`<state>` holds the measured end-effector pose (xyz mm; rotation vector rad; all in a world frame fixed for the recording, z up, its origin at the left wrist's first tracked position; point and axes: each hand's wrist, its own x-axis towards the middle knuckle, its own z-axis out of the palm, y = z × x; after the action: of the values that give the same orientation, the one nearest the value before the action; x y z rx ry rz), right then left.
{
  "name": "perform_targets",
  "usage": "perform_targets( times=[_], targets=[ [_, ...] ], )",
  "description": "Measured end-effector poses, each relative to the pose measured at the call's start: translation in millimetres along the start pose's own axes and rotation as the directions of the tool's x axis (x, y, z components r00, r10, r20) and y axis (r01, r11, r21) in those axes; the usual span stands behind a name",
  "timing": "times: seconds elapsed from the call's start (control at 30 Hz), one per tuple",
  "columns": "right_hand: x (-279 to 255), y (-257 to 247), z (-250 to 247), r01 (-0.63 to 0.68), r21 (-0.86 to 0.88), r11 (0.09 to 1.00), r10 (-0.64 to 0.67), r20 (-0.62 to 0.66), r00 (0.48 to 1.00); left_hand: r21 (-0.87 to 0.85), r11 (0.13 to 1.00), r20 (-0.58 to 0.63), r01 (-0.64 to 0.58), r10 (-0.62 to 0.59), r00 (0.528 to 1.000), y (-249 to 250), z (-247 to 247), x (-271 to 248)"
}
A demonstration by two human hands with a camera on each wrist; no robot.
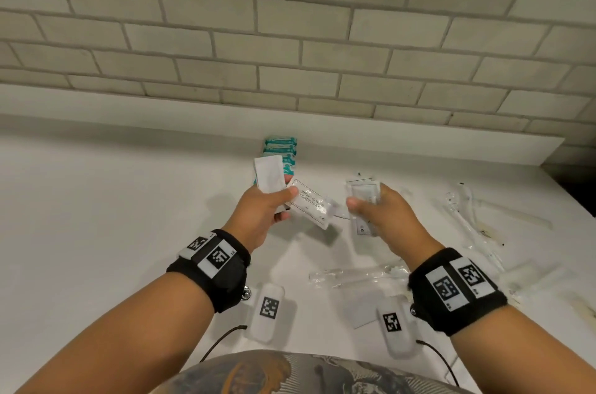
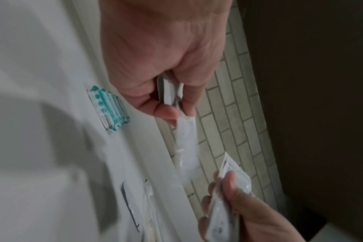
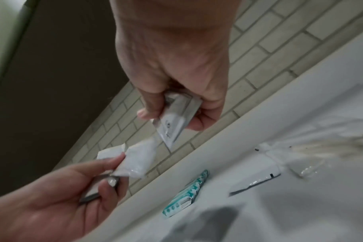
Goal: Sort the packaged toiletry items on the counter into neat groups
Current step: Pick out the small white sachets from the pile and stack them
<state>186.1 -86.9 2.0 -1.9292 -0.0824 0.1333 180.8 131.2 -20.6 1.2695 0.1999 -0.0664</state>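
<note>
My left hand (image 1: pixel 274 203) holds white sachets above the counter: a shampoo and conditioner sachet (image 1: pixel 311 206) pinched under the thumb and a plain white packet (image 1: pixel 269 174) sticking up behind it. In the left wrist view the sachet (image 2: pixel 183 140) hangs from the fingers. My right hand (image 1: pixel 371 206) grips a small stack of white sachets (image 1: pixel 366 197), seen edge-on as sachets (image 3: pixel 174 117) in the right wrist view. A neat stack of teal packets (image 1: pixel 283 151) lies by the backsplash, just beyond my left hand.
Clear-wrapped toothbrushes (image 1: pixel 464 219) and other clear packets (image 1: pixel 354 277) lie scattered on the white counter (image 1: pixel 113 200) at the right. A flat white sachet (image 1: pixel 362 309) lies near the front. A brick-tile wall (image 1: pixel 290 38) backs the counter, and a dark gap (image 1: pixel 577 180) ends it at right.
</note>
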Motion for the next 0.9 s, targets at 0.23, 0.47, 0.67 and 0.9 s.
perform_targets(
  times=[0.23, 0.47, 0.67, 0.9],
  targets=[
    [5.2, -21.0, 1.1, 0.041, 0.038, 0.998, -0.047, 0.177, 0.983, 0.155, 0.987, 0.046, -0.034, 0.027, 0.999, -3.4, 4.5, 0.7],
    [10.7, -10.5, 30.9, -0.051, 0.049, 0.997, 0.041, 0.181, 0.983, -0.129, 0.987, 0.161, 0.091, -0.07, 0.985, 5.3, 18.2, -2.7],
    [16.2, -13.2, 16.4, -0.129, 0.473, 0.872, -0.001, 0.265, 0.964, 0.14, 0.988, 0.297, 0.065, -0.104, 0.949, 1.3, 9.8, -8.6],
    [17.2, -26.8, 7.5, 0.193, 0.284, 0.939, -0.25, 0.179, 0.952, 0.062, 0.976, 0.274, 0.209, -0.218, 0.937, 1.2, 11.6, -8.7]
  ],
)
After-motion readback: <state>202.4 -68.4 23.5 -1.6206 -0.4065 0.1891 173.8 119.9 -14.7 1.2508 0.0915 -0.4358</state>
